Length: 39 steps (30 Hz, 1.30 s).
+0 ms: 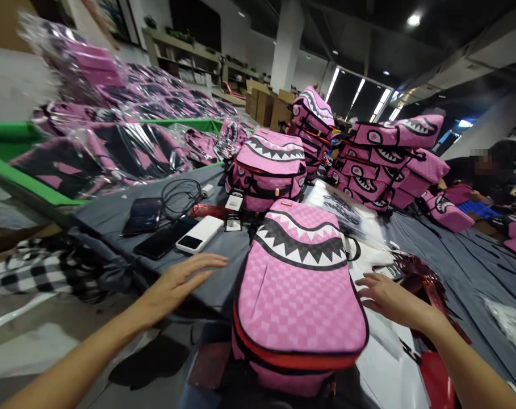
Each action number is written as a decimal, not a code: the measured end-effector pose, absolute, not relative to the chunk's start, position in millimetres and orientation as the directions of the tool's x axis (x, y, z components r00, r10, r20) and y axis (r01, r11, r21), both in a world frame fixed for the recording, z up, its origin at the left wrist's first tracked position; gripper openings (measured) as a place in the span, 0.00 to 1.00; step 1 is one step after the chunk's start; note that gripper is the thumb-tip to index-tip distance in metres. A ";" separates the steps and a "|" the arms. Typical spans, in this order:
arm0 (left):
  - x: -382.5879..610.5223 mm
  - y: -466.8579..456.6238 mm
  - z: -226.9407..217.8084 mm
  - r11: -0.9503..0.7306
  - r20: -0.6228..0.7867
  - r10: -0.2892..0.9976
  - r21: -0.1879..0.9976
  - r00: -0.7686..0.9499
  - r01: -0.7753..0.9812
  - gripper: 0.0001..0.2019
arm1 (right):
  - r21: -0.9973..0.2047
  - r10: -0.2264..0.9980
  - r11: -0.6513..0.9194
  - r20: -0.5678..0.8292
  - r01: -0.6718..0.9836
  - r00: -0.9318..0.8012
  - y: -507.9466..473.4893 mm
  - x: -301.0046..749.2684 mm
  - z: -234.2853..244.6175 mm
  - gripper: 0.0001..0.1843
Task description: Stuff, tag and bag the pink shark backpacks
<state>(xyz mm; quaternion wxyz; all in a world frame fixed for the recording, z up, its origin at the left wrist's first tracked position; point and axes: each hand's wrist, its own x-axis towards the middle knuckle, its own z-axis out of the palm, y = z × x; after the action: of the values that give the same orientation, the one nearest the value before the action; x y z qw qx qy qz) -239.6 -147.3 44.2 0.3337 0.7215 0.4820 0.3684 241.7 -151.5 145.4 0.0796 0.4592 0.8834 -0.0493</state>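
A pink checkered backpack with a shark-mouth print and a red zip band lies front side up before me, its lower end at the table's near edge. My left hand hovers left of it, fingers stretched out and holding nothing, near a white power bank. To the right, my right hand is beside the backpack with fingers apart, over white sheets; whether its fingertips touch the bag's side I cannot tell. Behind this bag another pink shark backpack sits with black hang tags at its corner.
Plastic-wrapped pink bags fill a green-edged bin at left. A phone, dark wallet-like case and black cable lie on the grey-covered table. Stacked backpacks stand right; a person is beyond. Red foil strips lie near my right arm.
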 end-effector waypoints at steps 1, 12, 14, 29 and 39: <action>-234.8 -139.0 30.4 -0.222 0.178 0.973 0.904 0.149 0.364 0.22 | 0.057 0.824 0.556 -0.171 0.829 -0.541 -146.5 234.8 150.0 0.08; -102.7 -111.5 -28.4 0.015 -0.072 0.955 0.981 -0.287 -0.195 0.33 | -0.021 0.681 0.732 0.010 0.681 -0.732 -67.4 67.6 110.3 0.24; -96.7 -118.5 -32.8 0.027 -0.094 0.948 0.975 -0.304 -0.219 0.32 | 0.016 0.683 0.730 -0.004 0.683 -0.730 -54.4 43.7 100.2 0.23; -179.3 -139.1 -2.0 -0.291 0.206 0.934 0.911 0.291 0.291 0.21 | 0.286 0.554 0.819 -0.163 0.498 -0.817 -33.8 25.4 90.7 0.16; -23.0 -262.0 30.2 -0.589 0.381 0.804 0.615 0.457 0.524 0.18 | 0.009 0.725 0.688 0.053 0.726 -0.687 -51.3 26.4 100.8 0.18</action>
<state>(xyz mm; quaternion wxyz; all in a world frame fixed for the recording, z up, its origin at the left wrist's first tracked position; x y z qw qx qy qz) -23.0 -262.0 30.2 0.2102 0.8272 0.4014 0.3324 26.4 -51.3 100.8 -0.0224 0.3948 0.9184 0.0145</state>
